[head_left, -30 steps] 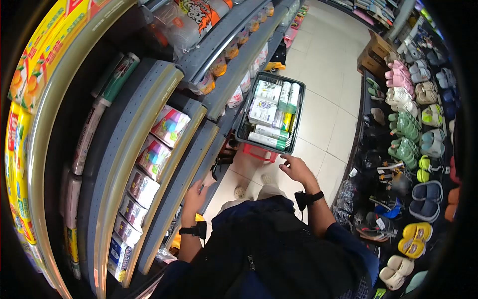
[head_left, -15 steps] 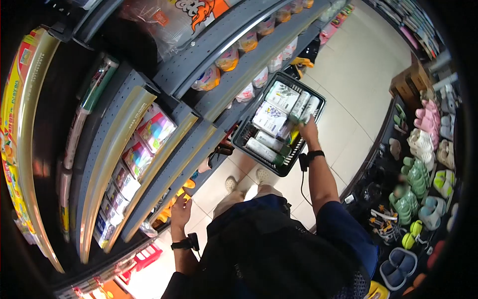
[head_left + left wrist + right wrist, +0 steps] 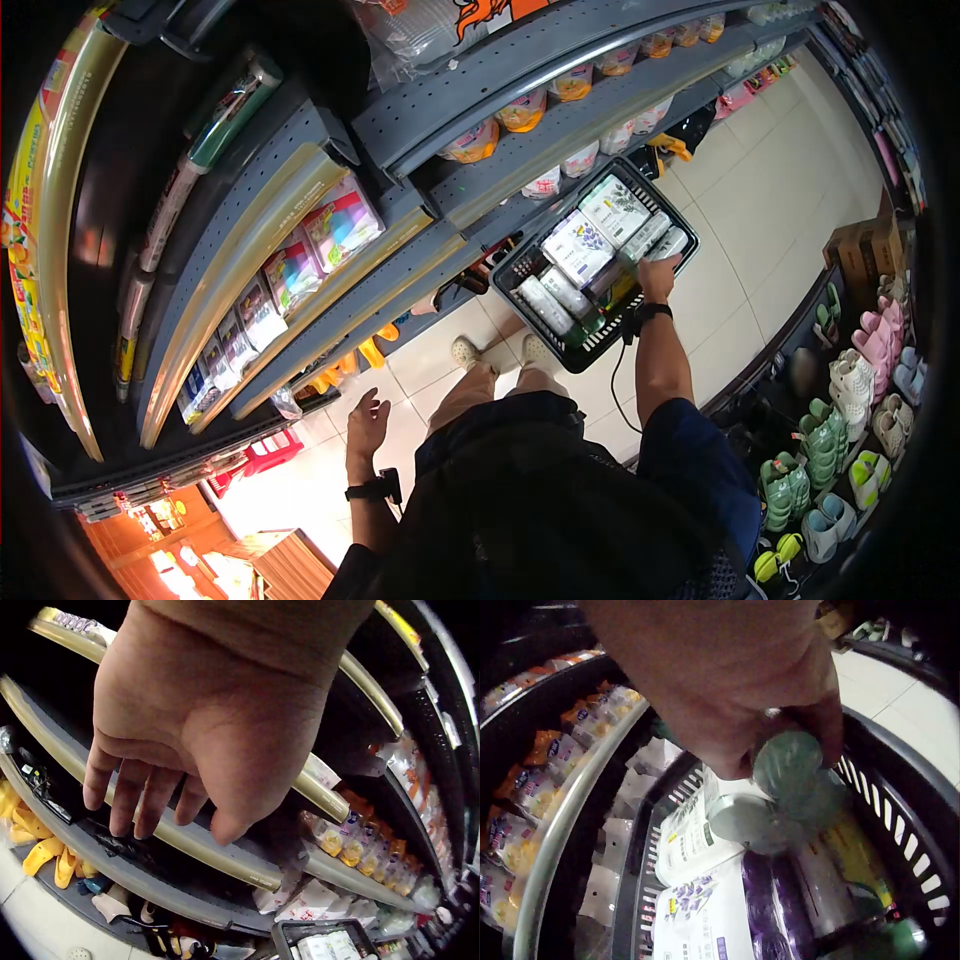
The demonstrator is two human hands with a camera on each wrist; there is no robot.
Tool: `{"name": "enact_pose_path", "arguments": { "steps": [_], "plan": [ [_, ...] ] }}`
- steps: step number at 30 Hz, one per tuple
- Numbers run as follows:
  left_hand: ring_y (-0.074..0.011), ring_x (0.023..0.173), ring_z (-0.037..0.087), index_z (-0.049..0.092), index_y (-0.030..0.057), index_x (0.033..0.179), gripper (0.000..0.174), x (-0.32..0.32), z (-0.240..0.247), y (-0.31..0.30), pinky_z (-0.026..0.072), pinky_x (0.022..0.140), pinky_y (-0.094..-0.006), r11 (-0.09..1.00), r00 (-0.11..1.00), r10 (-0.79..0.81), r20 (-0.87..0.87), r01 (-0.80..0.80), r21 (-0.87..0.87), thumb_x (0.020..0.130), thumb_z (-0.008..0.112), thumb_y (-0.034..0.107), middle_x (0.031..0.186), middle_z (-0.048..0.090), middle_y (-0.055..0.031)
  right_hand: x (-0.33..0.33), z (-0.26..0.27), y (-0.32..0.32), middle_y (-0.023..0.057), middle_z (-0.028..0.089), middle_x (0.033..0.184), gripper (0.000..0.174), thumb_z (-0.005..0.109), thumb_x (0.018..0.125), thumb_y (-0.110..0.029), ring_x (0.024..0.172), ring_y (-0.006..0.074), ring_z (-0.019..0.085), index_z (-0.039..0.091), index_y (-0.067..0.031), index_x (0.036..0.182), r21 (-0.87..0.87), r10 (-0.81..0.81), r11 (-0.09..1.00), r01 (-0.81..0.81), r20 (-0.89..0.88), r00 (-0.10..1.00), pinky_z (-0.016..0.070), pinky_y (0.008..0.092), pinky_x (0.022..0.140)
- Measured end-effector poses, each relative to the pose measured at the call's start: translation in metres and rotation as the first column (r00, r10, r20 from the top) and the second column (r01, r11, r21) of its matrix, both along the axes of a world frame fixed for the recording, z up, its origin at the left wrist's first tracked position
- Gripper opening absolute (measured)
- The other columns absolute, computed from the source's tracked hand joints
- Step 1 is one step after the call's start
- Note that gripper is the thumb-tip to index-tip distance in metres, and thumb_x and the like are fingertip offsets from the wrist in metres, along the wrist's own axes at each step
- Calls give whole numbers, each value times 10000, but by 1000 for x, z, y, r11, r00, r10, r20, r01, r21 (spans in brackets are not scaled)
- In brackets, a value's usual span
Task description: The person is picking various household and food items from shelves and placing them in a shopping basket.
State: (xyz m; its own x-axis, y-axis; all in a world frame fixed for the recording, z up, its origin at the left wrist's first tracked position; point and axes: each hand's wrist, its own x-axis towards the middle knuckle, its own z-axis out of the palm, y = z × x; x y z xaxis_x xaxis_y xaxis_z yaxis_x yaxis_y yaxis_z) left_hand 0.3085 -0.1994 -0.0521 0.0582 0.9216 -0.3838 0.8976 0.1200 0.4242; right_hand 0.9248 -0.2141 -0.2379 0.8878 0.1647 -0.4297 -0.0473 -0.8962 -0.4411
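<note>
- Rolls (image 3: pixel 548 300): four visible in one basket (image 3: pixel 900 761), one held (image 3: pixel 787 765) near its right edge by the right hand's (image 3: pixel 657 280) grip
- White packs (image 3: pixel 578 248): two
- Left hand (image 3: pixel 368 425): empty, grip released

grey shelving (image 3: pixel 425 115) — pale tiled floor (image 3: pixel 745 225) — brown furniture (image 3: pixel 290 568) beside brightly lit tiles.

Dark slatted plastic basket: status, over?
Right hand grips green-ended cylindrical roll in basket. Left hand open, empty. White floral-print packs and another green-ended roll crowd close alongside.
</note>
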Motion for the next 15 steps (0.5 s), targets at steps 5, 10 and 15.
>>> {"name": "enact_pose_path", "arguments": {
  "steps": [5,10,15],
  "plan": [
    [-352,884,713,583,-14,1270,472,19,0,18,573,769,-408,998,998,-59,-9,59,-24,892,675,253,1024,694,-269,2,30,-26,295,638,1155,821,712,770,-361,1051,455,636,330,-27,1415,56,-18,998,12,97,995,506,487,916],
    [-355,929,703,582,-25,1264,476,44,-6,47,569,791,-412,980,980,-197,15,196,25,898,670,265,1050,687,-267,-11,62,-70,117,647,1045,647,559,857,-213,840,153,630,366,-19,1443,581,-27,801,148,-212,977,531,268,642],
    [-359,990,687,574,-4,1281,473,94,6,70,550,852,-418,942,942,-335,35,333,51,909,658,276,1090,681,-250,-49,118,-77,132,557,1289,676,507,856,-191,1025,221,631,308,-31,1481,815,300,534,226,-432,850,558,336,779]
  ]
}}
